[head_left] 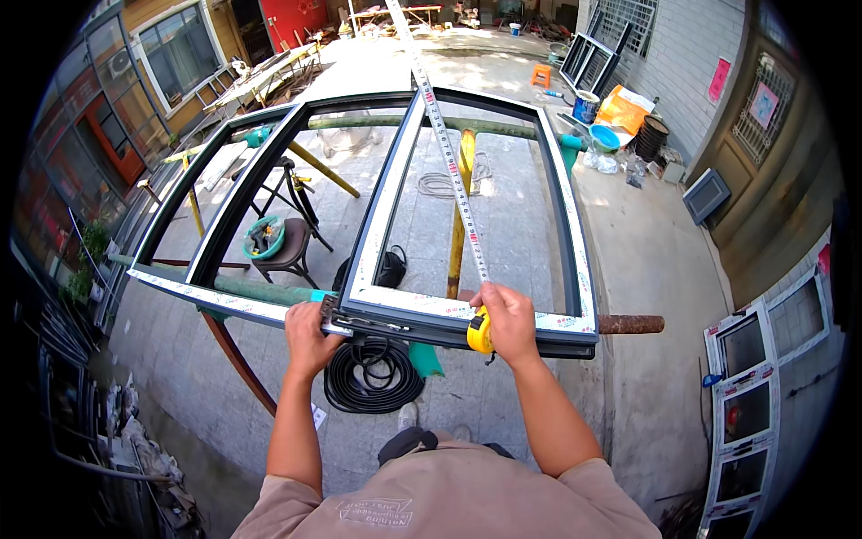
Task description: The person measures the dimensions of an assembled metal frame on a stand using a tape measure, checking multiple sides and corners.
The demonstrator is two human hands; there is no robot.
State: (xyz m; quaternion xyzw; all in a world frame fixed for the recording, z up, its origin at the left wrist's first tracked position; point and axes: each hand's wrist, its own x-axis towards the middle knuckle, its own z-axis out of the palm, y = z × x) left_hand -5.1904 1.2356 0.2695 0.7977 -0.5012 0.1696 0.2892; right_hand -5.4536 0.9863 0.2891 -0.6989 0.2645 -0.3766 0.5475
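Note:
In my right hand (507, 323) is a yellow tape measure (480, 331), held at the near edge of the window frame (235, 304). Its white blade (453, 166) stretches out away from me, slanting over the right-hand sash (564, 229) and past the frame's far side. My left hand (310, 340) is closed on the near edge of the frame, with its fingers beside a metal hinge (330, 314). Printed white protective film covers parts of the dark frame. The sash sits on the frame's right half, where its openings show the ground below.
Green and yellow pipe supports (460, 234) hold up the frame. A rusty pipe end (633, 324) juts out at right. Below are a coil of black hose (373, 375) and a stool (285, 258) bearing a teal basin (266, 239). More window frames (745, 395) lean at right.

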